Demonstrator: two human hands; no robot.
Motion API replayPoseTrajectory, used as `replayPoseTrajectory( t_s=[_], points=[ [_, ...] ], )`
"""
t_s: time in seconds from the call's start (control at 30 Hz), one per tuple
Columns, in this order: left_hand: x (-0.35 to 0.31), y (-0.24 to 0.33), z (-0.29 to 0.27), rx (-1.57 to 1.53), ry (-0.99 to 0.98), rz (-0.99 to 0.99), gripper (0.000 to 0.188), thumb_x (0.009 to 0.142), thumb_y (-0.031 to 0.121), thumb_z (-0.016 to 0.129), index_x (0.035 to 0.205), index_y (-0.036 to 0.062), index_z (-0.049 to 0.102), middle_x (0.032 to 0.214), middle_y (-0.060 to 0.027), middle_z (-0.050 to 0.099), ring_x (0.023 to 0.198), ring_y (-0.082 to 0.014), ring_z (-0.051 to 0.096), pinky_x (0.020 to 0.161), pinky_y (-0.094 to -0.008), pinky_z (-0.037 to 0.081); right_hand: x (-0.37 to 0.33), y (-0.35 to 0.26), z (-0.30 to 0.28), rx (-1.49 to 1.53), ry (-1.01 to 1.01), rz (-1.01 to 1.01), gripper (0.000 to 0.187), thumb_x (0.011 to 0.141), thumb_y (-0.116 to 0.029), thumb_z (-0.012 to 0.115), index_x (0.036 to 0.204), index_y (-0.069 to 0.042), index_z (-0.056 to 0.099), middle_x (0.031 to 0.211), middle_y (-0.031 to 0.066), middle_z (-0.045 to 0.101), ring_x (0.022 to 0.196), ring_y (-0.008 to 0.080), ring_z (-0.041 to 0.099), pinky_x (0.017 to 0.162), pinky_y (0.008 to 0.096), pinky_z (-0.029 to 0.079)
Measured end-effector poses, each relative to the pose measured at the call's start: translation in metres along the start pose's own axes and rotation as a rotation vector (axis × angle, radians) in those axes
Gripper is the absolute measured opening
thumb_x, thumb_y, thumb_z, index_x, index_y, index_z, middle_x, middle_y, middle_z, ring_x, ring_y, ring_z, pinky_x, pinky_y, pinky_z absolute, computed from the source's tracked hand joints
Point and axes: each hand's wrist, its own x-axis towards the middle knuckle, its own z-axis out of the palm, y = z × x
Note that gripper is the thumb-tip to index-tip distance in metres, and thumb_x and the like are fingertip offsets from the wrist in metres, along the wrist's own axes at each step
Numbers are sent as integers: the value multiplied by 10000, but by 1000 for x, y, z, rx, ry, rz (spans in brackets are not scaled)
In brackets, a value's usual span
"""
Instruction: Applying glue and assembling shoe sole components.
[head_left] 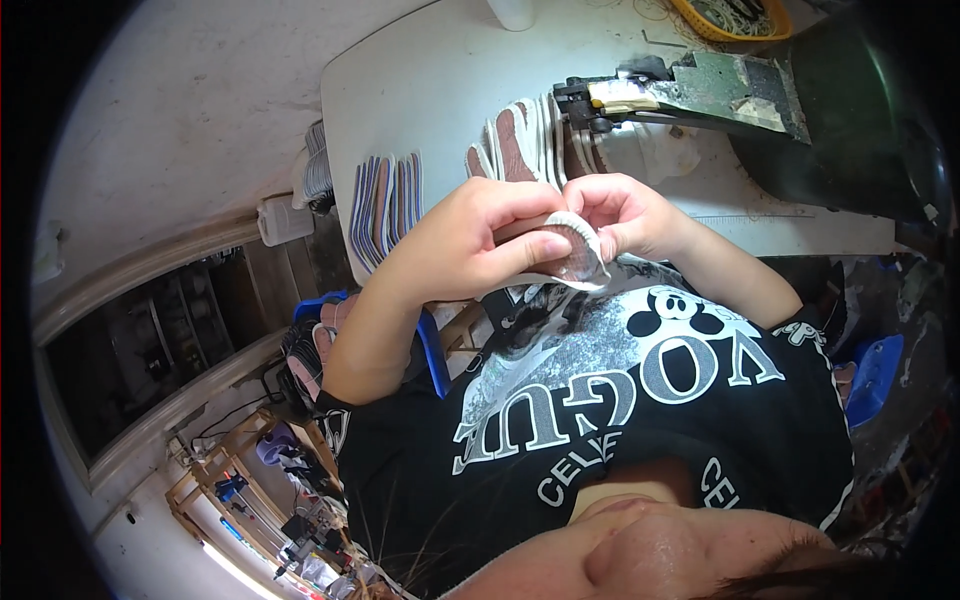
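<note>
Close in front of my chest, my left hand (pixel 495 235) grips a curved, insole-like piece (pixel 578 262) with a brownish middle and a white rim. Its thumb presses on the brown face while the fingers lie behind. My right hand (pixel 625 215) pinches the rim of the same piece between thumb and fingers, right beside the left fingertips. Just beyond the hands stands a row of similar brown and white insole pieces (pixel 515 145), partly hidden by the hands. Left of it, a second row of blue-edged brown pieces (pixel 388 200) stands on the white table (pixel 430 95).
A dark green machine (pixel 840 130), apparently for sewing, reaches its arm (pixel 700 95) over the table from the right. A yellow basket (pixel 735 25) with cord-like scraps sits at the far right. Blue bins (pixel 873 380) stand low on both sides of me.
</note>
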Motion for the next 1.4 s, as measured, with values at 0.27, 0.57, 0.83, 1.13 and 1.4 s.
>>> replayPoseTrajectory(
  t_s=[0.27, 0.57, 0.83, 1.13, 1.4],
  points=[
    [-8, -10, -21, -438, -81, -108, 259, 1020, 255, 546, 1047, 9, 623, 826, 20, 624, 714, -42, 525, 629, -215, 428, 11, -17, 28, -159, 68, -117, 361, 767, -84, 848, 1025, -42, 600, 887, -26, 613, 806, 52, 568, 718, 198, 456],
    [-9, -16, -40, -552, -64, -70, 355, 999, 350, 582, 1006, -5, 571, 837, -10, 582, 735, -47, 546, 617, -196, 426, 27, -33, 50, -713, 235, -278, 182, 801, -95, 812, 823, -35, 641, 750, 8, 635, 685, 72, 588, 630, 224, 453],
    [-9, -22, -48, -842, -215, -28, 276, 1015, 260, 559, 1066, -10, 578, 913, -1, 609, 809, -54, 569, 714, -207, 460, 32, -40, 57, -747, 299, -336, 169, 845, -95, 774, 819, -19, 625, 714, 3, 602, 619, 53, 545, 556, 218, 424],
    [-12, -24, -40, -510, 40, -107, 326, 986, 331, 625, 1081, 20, 600, 949, 1, 622, 851, -58, 574, 739, -207, 454, 28, -49, 58, -668, 334, -262, 214, 906, -195, 706, 949, 4, 640, 812, 23, 637, 719, 71, 573, 641, 234, 465],
    [-6, -57, -31, -629, 616, -184, 272, 1003, 230, 611, 1133, -9, 625, 1007, -46, 691, 878, -87, 641, 798, -233, 520, 39, -27, 50, -800, 321, 140, 374, 917, -292, 723, 1089, 16, 601, 920, 82, 678, 838, 110, 625, 742, 274, 508]
  ],
)
